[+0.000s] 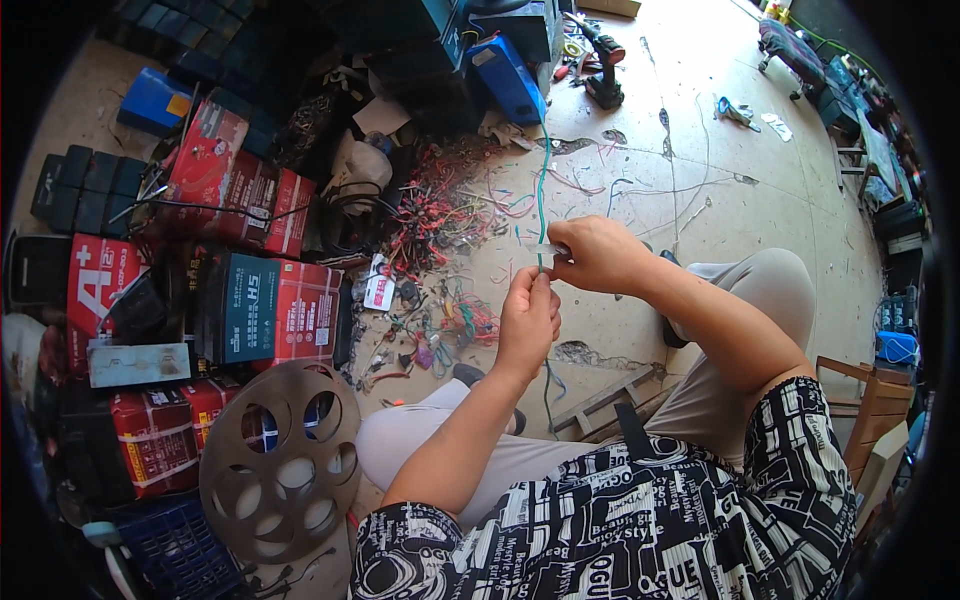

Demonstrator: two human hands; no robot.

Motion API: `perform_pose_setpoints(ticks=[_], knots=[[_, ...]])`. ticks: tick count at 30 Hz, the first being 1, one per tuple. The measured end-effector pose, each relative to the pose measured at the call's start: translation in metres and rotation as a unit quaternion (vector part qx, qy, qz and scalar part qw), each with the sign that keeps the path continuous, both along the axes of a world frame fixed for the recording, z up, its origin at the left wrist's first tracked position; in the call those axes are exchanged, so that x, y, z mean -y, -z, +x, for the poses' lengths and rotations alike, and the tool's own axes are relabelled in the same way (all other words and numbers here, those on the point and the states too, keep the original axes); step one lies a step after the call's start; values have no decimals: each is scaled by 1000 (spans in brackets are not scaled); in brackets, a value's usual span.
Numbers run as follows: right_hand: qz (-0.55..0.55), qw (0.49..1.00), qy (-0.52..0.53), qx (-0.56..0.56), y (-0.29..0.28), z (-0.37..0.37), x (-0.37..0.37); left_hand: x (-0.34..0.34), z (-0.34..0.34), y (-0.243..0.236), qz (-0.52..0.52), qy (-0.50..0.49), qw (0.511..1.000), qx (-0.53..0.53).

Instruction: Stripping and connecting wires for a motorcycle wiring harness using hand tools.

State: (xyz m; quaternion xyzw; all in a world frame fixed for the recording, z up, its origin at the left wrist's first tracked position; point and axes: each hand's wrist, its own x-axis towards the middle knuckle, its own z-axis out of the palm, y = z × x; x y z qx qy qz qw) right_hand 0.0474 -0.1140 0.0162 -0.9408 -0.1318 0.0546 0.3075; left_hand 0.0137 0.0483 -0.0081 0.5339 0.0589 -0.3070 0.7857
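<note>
A green cable point(543, 185) runs from a blue box-shaped pack point(508, 80) on the floor toward me, and its tail hangs below my hands. My left hand point(528, 318) is closed, with thumb and fingertips pinching the cable. Just above it, my right hand point(602, 256) is closed in a pinch right at the cable. A small pale strip point(536, 249) shows at its fingertips, lying across the cable; its kind cannot be made out. The two hands nearly touch.
Tangled wire scraps point(440, 215) and small parts litter the floor ahead and left. Stacked red boxes point(215, 180) and a round metal plate with holes point(280, 460) stand left. A cordless drill point(603, 65) is beyond the pack. A wooden stool point(865, 410) stands right.
</note>
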Motion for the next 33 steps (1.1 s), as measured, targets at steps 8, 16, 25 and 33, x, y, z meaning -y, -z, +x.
perform_pose_setpoints(ticks=[8, 16, 25, 33], knots=[[-68, 997, -2, -42, 6, -4, -4, 6, -1, 6, 20, -14, 998, 60], [-100, 995, 11, -27, 22, -8, -12, 10, -8, 12, 54, -2, 995, 79], [-130, 991, 37, -5, 32, -7, -15, 13, -12, 13, 1, -43, 999, -18], [-115, 992, 56, -15, 32, -7, -15, 9, -14, 8, -31, -42, 998, -36]])
